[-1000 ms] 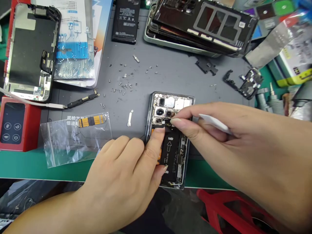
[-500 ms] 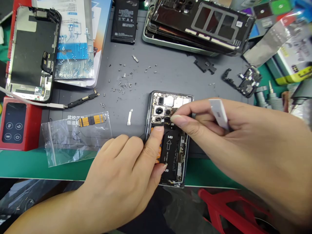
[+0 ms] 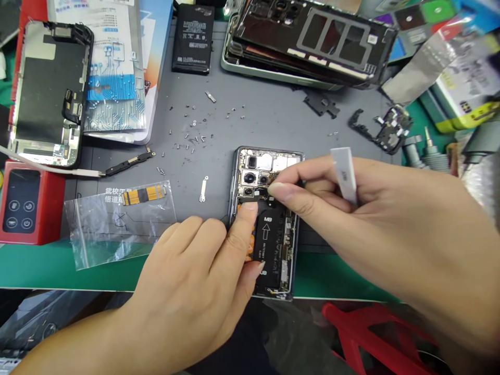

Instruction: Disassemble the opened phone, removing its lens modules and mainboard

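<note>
Perhaps a slip by the right hand (image 3: 351,219), pinched over the phone (image 3: 269,249) around a white tool (image 3: 345,174), could scratch the cameras (image 3: 249,178); light pressure from the left hand (image 3: 199,276), half-open and gripping nothing, might let the phone, at the table's (image 3: 320,273) near edge, slide.

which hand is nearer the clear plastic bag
Left. The left hand is just beside the clear plastic bag; the right hand is farther off, at the open phone.

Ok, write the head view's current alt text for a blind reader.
The left hand rests a finger on an opened phone with its cameras exposed, while the right hand, holding a white strip, is just beside them. Loose screws and a clear bag lie nearby.
</note>
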Motion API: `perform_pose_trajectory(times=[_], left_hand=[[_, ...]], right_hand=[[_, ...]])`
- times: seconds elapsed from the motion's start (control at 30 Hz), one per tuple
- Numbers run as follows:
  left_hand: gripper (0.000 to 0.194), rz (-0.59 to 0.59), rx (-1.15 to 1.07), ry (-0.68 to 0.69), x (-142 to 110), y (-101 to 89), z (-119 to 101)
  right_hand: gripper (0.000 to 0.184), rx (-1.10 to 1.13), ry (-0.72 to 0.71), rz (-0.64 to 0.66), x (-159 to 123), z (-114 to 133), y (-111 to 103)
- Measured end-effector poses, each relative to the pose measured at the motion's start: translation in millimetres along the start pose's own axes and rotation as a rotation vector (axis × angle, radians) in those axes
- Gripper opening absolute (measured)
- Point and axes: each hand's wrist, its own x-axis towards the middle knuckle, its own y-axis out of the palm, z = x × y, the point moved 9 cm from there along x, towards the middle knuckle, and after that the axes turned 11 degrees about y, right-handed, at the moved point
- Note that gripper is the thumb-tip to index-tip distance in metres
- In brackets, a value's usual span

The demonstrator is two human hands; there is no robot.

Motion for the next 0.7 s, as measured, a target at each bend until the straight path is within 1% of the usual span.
perform_pose_trajectory(times=[0.1,0.17,0.3,0.47,0.57,0.7], left_hand=[[0.050,0.009,0.003,-0.007,0.8,0.5,0.5],[0.050,0.012,0.003,-0.008,1.4,0.8,0.6],[0.050,0.011,-0.001,-0.013,1.9,0.8,0.3],[0.052,0.027,-0.006,-0.026,2.0,0.5,0.1],[0.051,0.006,-0.001,-0.059,3.5,-0.8,2.0],[0.052,-0.011,0.038,-0.077,7.4,0.1,1.8]], right_hand=[[0.022,0.035,0.040,0.052,1.6,-3.0,4.1],[0.019,0.042,0.047,0.055,2.0,-3.3,2.8],[0.016,0.058,0.036,0.035,1.0,-0.7,-0.5],[0.017,0.086,0.066,0.032,0.5,-1.7,0.9],[0.018,0.100,0.068,0.046,1.5,-2.5,3.1],[0.017,0.108,0.036,0.013,1.1,-3.0,1.7]])
